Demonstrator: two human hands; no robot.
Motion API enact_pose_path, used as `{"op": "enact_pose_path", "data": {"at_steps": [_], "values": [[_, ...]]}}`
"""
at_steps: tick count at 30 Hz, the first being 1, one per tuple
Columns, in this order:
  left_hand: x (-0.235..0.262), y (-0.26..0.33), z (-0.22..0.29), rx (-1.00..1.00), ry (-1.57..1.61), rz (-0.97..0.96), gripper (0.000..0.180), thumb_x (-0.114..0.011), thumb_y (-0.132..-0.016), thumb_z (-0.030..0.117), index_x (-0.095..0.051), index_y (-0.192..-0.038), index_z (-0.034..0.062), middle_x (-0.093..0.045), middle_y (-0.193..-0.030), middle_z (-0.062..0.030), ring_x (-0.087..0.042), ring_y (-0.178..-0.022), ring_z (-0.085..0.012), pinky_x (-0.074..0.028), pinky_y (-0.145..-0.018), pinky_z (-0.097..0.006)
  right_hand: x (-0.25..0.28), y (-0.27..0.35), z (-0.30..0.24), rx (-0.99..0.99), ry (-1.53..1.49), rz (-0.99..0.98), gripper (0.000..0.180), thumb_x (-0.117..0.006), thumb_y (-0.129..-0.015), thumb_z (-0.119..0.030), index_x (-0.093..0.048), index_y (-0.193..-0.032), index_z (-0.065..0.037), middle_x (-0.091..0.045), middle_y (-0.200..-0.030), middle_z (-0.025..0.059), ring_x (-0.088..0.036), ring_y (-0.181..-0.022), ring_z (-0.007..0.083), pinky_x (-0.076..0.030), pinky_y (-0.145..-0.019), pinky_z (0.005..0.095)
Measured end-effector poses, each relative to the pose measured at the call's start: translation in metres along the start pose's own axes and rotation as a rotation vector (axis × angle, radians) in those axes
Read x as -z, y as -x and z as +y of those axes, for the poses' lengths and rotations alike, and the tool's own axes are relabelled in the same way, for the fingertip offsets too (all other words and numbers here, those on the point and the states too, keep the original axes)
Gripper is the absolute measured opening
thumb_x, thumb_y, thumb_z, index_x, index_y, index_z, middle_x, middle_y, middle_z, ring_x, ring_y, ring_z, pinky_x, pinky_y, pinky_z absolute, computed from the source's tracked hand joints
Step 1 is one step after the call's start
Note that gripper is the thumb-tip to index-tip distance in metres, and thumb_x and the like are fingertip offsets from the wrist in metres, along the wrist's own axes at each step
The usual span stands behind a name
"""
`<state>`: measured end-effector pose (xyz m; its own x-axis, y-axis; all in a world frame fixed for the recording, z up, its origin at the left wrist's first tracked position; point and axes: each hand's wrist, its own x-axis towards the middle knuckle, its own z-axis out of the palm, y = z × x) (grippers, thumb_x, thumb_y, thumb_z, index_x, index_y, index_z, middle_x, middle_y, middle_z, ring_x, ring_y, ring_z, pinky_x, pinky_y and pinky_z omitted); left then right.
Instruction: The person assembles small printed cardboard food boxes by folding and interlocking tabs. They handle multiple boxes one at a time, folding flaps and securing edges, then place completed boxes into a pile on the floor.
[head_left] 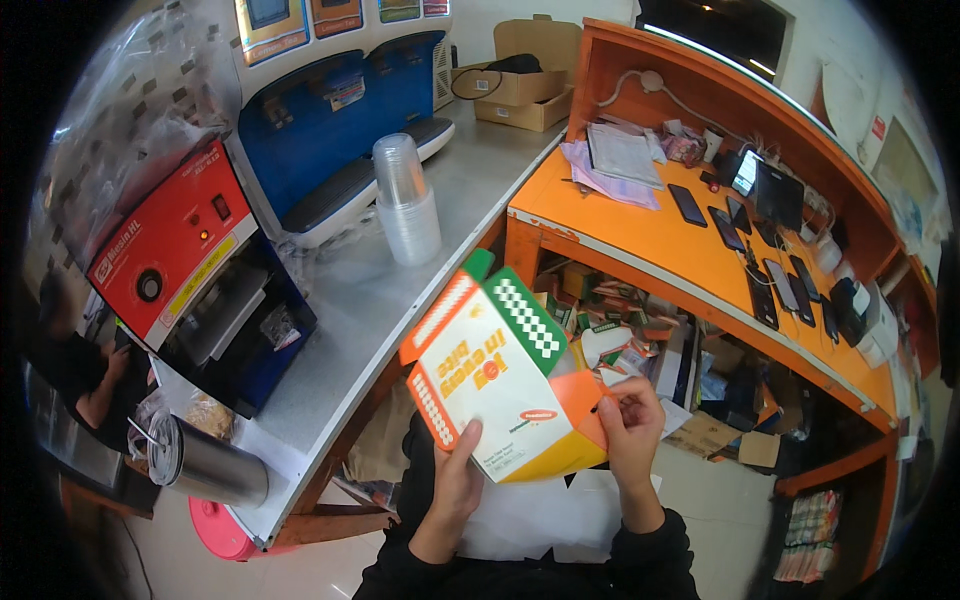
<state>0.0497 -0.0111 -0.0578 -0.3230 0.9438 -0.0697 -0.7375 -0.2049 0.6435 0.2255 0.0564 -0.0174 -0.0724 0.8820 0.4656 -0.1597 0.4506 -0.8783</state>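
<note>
A partly folded paper food box (500, 400), white with orange, green checkered and yellow panels, tilts in front of me above my lap. My left hand (455, 492) grips its lower left edge, the thumb on the white face and the fingers hidden behind. At the right side, my right hand (634, 432) pinches an orange flap between thumb and fingers. The green and orange end flaps at the top stick outward. White sheets (535, 520) lie on my lap below the box.
A metal counter (345, 330) at left holds a red sealing machine (175, 245), stacked plastic cups (408, 215), a steel tumbler (215, 468) and a blue drink dispenser (310, 140). Several phones (688, 205) lie on the orange desk (640, 225); folded cartons (620, 335) fill its shelf. Another person (85, 365) is far left.
</note>
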Motion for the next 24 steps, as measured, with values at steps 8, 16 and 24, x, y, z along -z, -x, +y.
{"op": "enact_pose_path", "data": {"at_steps": [8,16,24], "values": [[-0.022,-0.004,0.008,-0.139,-0.014,0.083,0.028,-0.05,-0.092,0.011,-0.048,-0.116,-0.0044,-0.059,-0.111,-0.0101,-0.059,-0.095,-0.0122,-0.047,-0.08,-0.026,0.0,0.017,-0.024,0.804,0.635,-0.323,0.018,-0.066,-0.072,-0.001,-0.053,-0.083,-0.006,-0.067,-0.095,0.0083,-0.061,-0.099,0.0285,-0.044,-0.091,0.0442],[-0.006,-0.003,0.01,-0.239,-0.109,-0.051,0.03,-0.052,-0.09,0.008,-0.048,-0.117,-0.004,-0.059,-0.111,-0.0114,-0.059,-0.095,-0.0139,-0.046,-0.082,-0.028,-0.006,0.017,-0.013,0.493,0.353,-0.295,0.022,-0.058,-0.082,-0.001,-0.044,-0.098,-0.006,-0.062,-0.105,0.0197,-0.061,-0.097,0.0315,-0.044,-0.091,0.0477],[-0.003,-0.001,0.009,-0.297,-0.153,-0.055,0.033,-0.051,-0.09,0.011,-0.043,-0.119,-0.0047,-0.059,-0.11,-0.0133,-0.06,-0.094,-0.0158,-0.049,-0.08,-0.029,-0.007,0.028,-0.003,0.513,0.331,-0.321,0.032,-0.054,-0.084,0.001,-0.035,-0.108,-0.008,-0.059,-0.108,0.0233,-0.06,-0.096,0.0354,-0.046,-0.086,0.0456]]}}
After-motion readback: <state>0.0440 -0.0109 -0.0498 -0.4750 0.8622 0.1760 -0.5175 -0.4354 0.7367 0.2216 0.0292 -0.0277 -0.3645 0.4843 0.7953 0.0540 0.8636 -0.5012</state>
